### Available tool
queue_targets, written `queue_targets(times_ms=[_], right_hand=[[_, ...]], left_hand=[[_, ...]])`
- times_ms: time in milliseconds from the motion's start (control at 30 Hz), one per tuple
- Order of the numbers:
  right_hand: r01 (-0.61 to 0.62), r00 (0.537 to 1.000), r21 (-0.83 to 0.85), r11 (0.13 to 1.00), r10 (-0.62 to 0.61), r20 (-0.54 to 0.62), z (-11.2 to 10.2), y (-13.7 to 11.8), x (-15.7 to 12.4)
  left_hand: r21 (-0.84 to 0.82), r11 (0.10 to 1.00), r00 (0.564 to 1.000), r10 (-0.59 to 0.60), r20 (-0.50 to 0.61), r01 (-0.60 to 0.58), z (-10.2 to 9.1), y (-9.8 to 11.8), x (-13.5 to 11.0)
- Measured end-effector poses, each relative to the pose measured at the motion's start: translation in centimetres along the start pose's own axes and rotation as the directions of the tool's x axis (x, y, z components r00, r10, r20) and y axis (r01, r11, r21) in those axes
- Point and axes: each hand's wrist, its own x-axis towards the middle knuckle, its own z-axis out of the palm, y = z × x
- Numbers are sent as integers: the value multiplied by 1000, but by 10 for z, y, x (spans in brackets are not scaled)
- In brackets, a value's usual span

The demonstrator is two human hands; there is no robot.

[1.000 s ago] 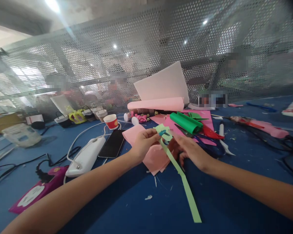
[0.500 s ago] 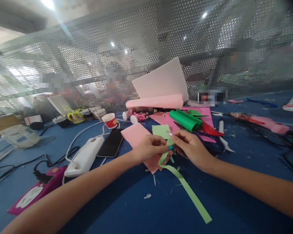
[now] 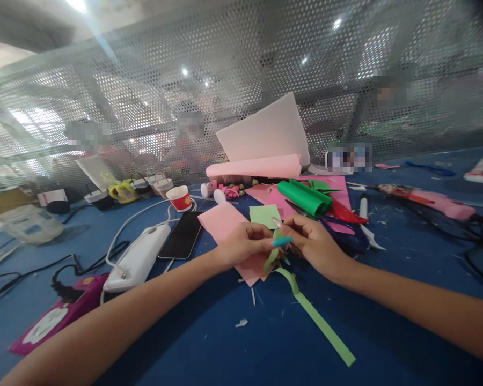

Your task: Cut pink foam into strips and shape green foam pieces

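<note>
My left hand (image 3: 243,244) and my right hand (image 3: 312,241) meet over the blue table (image 3: 209,343), both pinching the upper end of a long light green paper strip (image 3: 317,321). The strip bends between my fingers and trails down to the right across the table. A pink paper sheet (image 3: 229,225) lies under my left hand, and a small light green square (image 3: 263,215) lies just beyond my fingers.
A dark green roll (image 3: 305,197), red paper and pink sheets lie behind my hands. A black phone (image 3: 183,242), a white power strip (image 3: 139,260), cables, a red cup (image 3: 180,198) and a magenta device (image 3: 60,316) sit left. People sit behind a perforated metal screen (image 3: 241,80).
My hands dropped from a raised position to near the table. The strip's top has been bent into a curl and its tail swung rightward.
</note>
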Motion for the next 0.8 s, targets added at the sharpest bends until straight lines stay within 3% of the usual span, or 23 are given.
queue_targets(times_ms=[233,433,667,800], right_hand=[[-73,996,97,993,67,66,4,2,0],[-102,991,83,991,94,100,4,4,2],[-72,989,43,996,66,131,4,0,0],[17,1000,-120,993,-20,-19,4,-7,-4]], left_hand=[[204,975,992,102,-68,-86,2,-6,2],[262,957,986,150,-76,-125,1,-8,1],[104,993,997,60,-40,-55,5,-7,0],[-5,1000,997,6,-73,-6,6,-4,-1]])
